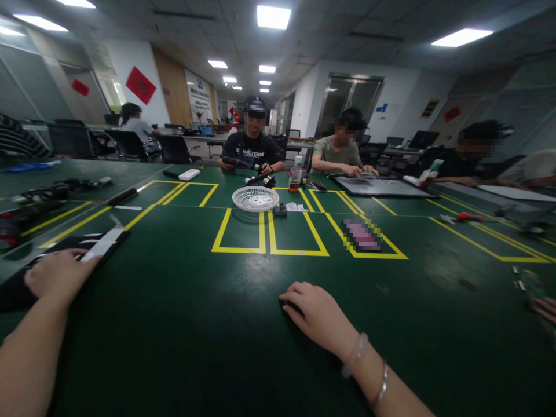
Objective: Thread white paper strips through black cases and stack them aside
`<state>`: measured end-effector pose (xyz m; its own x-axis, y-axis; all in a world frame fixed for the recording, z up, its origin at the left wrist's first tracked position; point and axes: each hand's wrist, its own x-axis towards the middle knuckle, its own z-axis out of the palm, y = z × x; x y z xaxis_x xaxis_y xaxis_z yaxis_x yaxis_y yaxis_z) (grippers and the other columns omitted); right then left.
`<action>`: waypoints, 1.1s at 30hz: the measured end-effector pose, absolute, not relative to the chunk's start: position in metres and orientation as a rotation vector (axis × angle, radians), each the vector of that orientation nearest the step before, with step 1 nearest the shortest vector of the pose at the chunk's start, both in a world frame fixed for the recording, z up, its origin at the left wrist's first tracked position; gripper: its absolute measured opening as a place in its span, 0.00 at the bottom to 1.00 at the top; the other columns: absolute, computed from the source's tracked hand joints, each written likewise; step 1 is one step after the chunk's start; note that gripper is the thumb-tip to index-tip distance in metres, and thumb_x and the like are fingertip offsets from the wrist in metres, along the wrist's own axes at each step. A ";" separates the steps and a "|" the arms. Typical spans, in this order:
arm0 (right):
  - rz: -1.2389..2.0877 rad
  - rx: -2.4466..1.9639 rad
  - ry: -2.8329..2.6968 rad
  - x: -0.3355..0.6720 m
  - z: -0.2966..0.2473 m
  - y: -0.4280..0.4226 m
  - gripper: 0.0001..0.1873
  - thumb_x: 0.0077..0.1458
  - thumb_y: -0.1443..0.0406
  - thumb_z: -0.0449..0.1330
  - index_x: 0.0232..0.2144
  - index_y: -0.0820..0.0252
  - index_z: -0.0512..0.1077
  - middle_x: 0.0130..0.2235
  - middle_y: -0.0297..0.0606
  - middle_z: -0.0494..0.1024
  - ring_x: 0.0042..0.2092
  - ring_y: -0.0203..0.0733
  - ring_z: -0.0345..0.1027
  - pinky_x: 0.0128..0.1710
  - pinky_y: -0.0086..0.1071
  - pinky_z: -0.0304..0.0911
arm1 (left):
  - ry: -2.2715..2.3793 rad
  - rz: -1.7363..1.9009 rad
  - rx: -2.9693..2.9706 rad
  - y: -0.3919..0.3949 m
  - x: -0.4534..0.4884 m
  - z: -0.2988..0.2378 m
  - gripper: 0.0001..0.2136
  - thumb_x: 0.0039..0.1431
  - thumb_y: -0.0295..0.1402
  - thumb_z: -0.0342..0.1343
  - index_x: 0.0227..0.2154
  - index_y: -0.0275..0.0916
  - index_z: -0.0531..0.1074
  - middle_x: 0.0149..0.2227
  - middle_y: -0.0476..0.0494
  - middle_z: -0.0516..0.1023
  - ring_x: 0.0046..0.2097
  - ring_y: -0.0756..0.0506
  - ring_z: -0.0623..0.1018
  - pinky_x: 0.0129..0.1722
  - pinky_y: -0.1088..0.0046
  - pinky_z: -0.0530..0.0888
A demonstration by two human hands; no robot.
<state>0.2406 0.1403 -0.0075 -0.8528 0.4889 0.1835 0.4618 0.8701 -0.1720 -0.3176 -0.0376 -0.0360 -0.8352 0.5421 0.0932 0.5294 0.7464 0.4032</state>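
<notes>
At the left, my left hand (56, 275) is closed, with a flat pale strip (104, 242) sticking out from its thumb side. Its exact kind I cannot make out. Beneath that hand lies a flat black thing (19, 284), partly covered by it. My right hand (315, 313) rests palm down on the green tabletop (191, 336), fingers loosely stretched, holding nothing. A pale bangle and a silvery one circle that wrist and forearm.
Yellow tape outlines mark the table. Ahead stand a white plastic basket (255, 200), a small dark block (280, 210) and a bottle (295, 176). A phone (361, 234) lies to the right. Dark tools (26, 217) crowd the left. Several people sit across and beside.
</notes>
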 end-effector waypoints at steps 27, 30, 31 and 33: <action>0.127 -0.490 -2.678 0.236 -0.001 0.129 0.06 0.60 0.66 0.61 0.41 0.52 0.70 0.55 0.34 0.74 0.63 0.46 0.57 0.65 0.54 0.40 | 1.426 0.747 1.793 0.035 -0.043 0.004 0.11 0.59 0.43 0.59 0.40 0.42 0.75 0.33 0.44 0.77 0.30 0.46 0.76 0.27 0.73 0.70; 0.230 -0.487 -2.693 0.235 -0.002 0.131 0.07 0.60 0.68 0.59 0.41 0.51 0.69 0.50 0.31 0.78 0.59 0.43 0.63 0.65 0.54 0.35 | 1.427 0.680 1.747 0.033 -0.050 0.005 0.14 0.60 0.45 0.58 0.43 0.42 0.74 0.35 0.44 0.77 0.30 0.46 0.76 0.26 0.74 0.70; 0.254 -0.493 -2.692 0.235 -0.003 0.132 0.07 0.60 0.68 0.59 0.41 0.51 0.69 0.49 0.31 0.78 0.58 0.43 0.64 0.66 0.54 0.34 | 1.438 0.651 1.725 0.034 -0.055 0.005 0.16 0.60 0.46 0.58 0.46 0.43 0.72 0.37 0.43 0.77 0.31 0.46 0.76 0.26 0.73 0.70; 0.282 -0.503 -2.702 0.235 -0.003 0.132 0.09 0.60 0.68 0.59 0.43 0.51 0.69 0.48 0.31 0.78 0.55 0.42 0.68 0.66 0.53 0.35 | 1.476 0.598 1.660 0.037 -0.073 0.006 0.22 0.61 0.49 0.55 0.53 0.44 0.68 0.42 0.42 0.77 0.34 0.44 0.78 0.29 0.72 0.72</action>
